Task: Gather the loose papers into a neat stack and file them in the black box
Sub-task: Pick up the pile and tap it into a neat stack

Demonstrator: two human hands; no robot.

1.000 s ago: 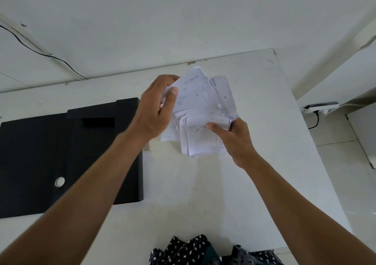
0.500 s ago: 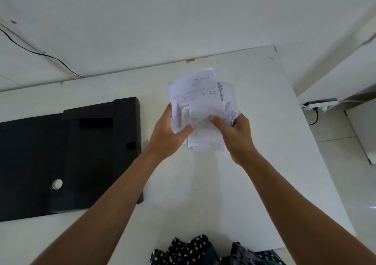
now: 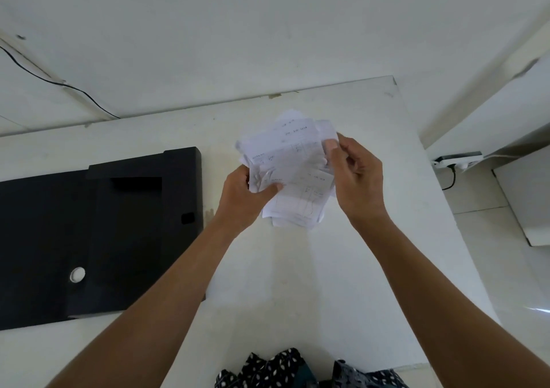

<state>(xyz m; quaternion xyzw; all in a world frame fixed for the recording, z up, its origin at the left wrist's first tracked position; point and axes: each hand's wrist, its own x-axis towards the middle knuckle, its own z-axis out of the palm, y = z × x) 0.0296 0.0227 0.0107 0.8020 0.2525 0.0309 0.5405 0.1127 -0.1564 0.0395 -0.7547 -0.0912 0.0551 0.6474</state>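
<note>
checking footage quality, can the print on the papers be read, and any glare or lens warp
Head view: soft, even light; papers show faint lines, too blurred to read; wide-angle warp bends the table edges; small glare streak on the floor at right; black box dark, little detail.

Two hands [image 3: 247, 197] [image 3: 358, 179], one sheaf of papers [image 3: 293, 173], one black box [image 3: 98, 235], one table [image 3: 312, 283], one power strip [image 3: 458, 160].

A white surface [image 3: 297, 283] meets a pale wall [image 3: 238, 30] crossed by a thin black cable [image 3: 74, 88] at upper left, with a white power strip [image 3: 458, 160] over glossy floor tiles [image 3: 512, 283] at right.
</note>
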